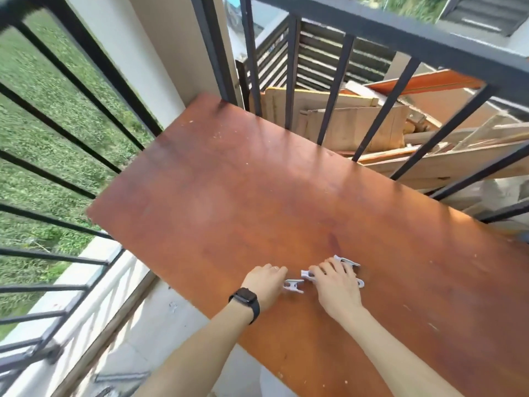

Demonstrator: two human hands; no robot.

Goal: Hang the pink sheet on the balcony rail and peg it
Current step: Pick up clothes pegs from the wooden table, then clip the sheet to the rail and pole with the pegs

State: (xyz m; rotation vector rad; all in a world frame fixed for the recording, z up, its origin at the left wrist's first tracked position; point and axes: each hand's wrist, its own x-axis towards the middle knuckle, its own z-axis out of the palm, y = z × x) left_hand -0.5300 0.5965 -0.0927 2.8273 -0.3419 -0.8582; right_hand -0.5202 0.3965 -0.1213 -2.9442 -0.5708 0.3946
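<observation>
Head view: left hand (264,283) pinches white peg (293,286); right hand (335,285) spread flat over pegs (347,263) on brown table (229,181)

worn: black square smartwatch (242,296) | strap (255,310): black | where: left wrist | forearms (200,353): bare

Brown table (257,181) scuffed; timber offcuts (357,127) heaped beyond; grass (43,110) below

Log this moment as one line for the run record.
step: collecting | left hand: at single peg, grip unclear | right hand: resting on other pegs | surface: brown table | pink sheet: not in view
</observation>
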